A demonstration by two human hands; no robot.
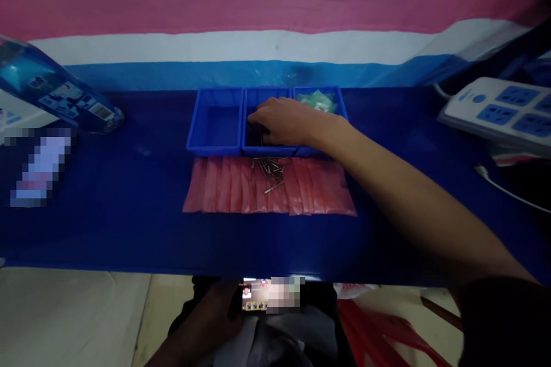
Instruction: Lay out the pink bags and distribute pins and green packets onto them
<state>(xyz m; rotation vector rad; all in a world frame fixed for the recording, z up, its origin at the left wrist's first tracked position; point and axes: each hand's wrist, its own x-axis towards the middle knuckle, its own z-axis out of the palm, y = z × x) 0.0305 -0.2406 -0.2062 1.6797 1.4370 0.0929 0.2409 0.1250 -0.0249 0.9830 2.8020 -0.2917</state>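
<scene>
My right hand [286, 121] reaches into the middle compartment of a blue plastic three-part tray [215, 92], its fingertips down among dark metal nails [255, 137]. I cannot tell whether it grips any. Pale green plastic packets [318, 101] lie in the right compartment, and the left compartment shows only its blue floor. In front of the tray, a row of red plastic bags [327, 189] lies flat, with several loose nails [269, 172] on top. Below the table edge, my left hand [210, 321] holds a smartphone [253, 295] with its screen lit.
A white power strip [495, 112] with blue sockets lies at the right of the blue tabletop [129, 229]. A blue printed package [55, 89] leans at the far left, beside a blurred object [41, 166]. A striped cloth [275, 6] hangs behind the table.
</scene>
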